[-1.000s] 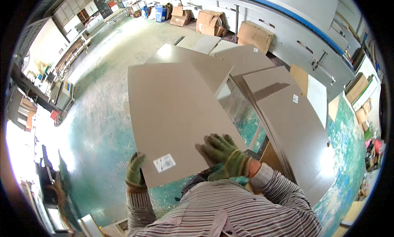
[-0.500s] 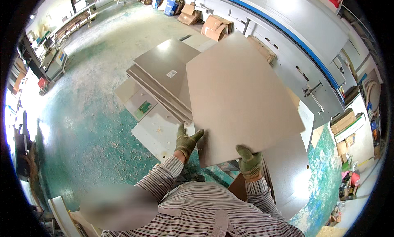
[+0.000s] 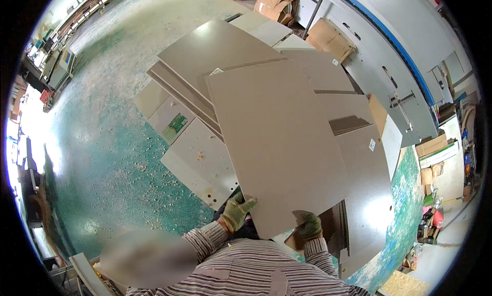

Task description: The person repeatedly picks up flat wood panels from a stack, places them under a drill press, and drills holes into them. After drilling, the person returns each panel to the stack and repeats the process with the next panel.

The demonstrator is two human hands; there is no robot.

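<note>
Bright; left edge blown out — white glare on flat grey-brown panel at right [image 3: 365, 186] — lower-left patch blurred, edges bowed.

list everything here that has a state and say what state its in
held taupe panel: gripped at its near end
left gloved hand: closed on the panel's left edge
right gloved hand: holding its near right edge
left panel stack: flat, edges staggered
right panel stack: flat, partly hidden
cardboard boxes: crumpled
floor: littered, paint worn

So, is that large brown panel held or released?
Held: left hand and right hand grip the panel either side of its nearest corner.
</note>
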